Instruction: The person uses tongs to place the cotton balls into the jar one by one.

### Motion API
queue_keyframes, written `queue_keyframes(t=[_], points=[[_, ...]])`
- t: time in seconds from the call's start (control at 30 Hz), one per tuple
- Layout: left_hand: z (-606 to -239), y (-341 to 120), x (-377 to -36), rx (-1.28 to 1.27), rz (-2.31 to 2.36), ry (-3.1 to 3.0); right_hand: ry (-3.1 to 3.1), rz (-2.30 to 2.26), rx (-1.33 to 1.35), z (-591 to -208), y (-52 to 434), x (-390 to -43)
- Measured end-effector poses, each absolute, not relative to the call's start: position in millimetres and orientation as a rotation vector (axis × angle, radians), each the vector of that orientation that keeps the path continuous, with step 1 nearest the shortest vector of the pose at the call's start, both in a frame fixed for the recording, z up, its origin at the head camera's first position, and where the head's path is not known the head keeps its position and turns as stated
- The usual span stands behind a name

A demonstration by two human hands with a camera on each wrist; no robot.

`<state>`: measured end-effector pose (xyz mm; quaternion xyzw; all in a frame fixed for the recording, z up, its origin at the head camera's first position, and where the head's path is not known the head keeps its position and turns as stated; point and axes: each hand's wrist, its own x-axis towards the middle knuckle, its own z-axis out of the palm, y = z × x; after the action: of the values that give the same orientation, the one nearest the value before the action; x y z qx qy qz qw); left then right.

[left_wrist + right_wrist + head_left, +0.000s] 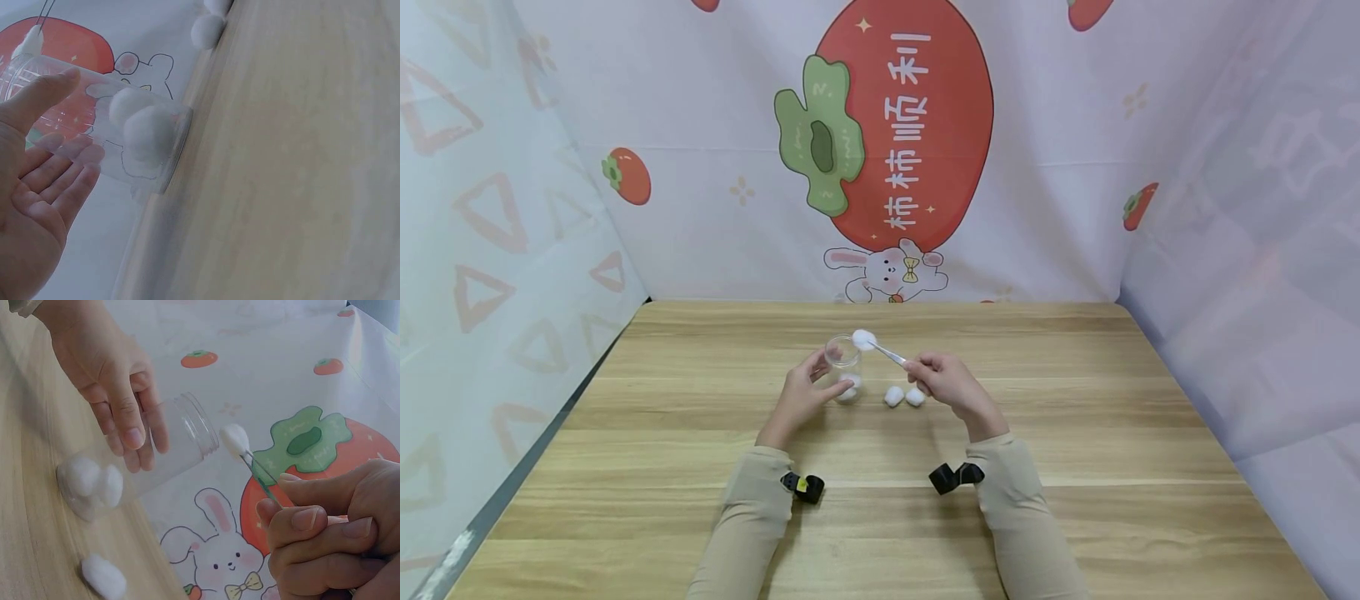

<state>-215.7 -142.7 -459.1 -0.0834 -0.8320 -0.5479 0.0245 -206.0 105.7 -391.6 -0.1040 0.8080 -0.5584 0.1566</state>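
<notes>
While our left hand [802, 393] curls its fingers round the clear jar [844, 367] to steady it on the desk [1075, 467], our right hand [943, 379] pinches tweezers [891, 356], poising a cotton ball [863, 339] right over the jar's mouth.

head: high, looks forward-down over table [1075, 467], far | left wrist: close, behind left hand [31, 194] fingers, facing jar [94, 119] | right wrist: close, behind right hand [331, 544] fingers | all 3 share jar
</notes>
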Motion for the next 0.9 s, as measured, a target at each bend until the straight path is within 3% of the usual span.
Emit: queue_keyframes(t=[0.9], points=[[-460, -143, -217, -0.249, -1.706, -2.568, 2.299, -1.593, -0.359, -389, 92, -207]])
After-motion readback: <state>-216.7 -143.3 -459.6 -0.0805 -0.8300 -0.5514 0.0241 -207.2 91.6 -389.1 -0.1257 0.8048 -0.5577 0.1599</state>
